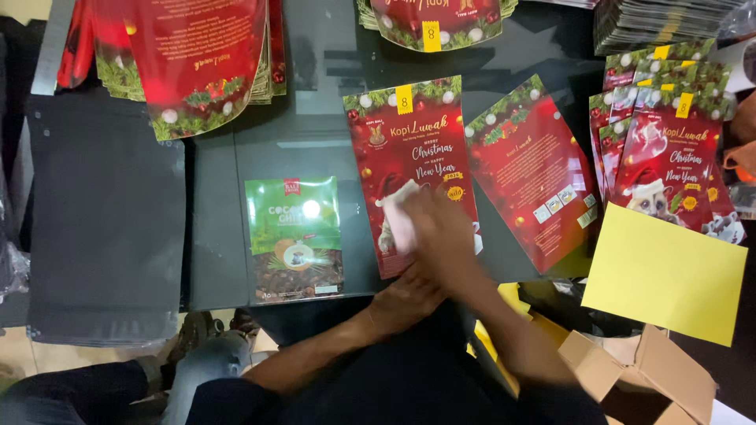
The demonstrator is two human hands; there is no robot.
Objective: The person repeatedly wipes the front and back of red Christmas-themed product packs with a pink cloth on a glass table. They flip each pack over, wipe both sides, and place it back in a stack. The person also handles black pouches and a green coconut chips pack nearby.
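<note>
Our right hand presses a white cloth flat on the red pouch (fingers blurred, grip unclear); left hand steadies its edge.

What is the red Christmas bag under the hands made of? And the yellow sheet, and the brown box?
The red pouch looks like glossy plastic film or foil laminate: light glints off its smooth printed face. The yellow sheet seems to be matte paper or thin card, flat and without shine. The brown box looks like corrugated cardboard, dull, with folded flaps. The right hand rubs the pouch, blurred.
</note>
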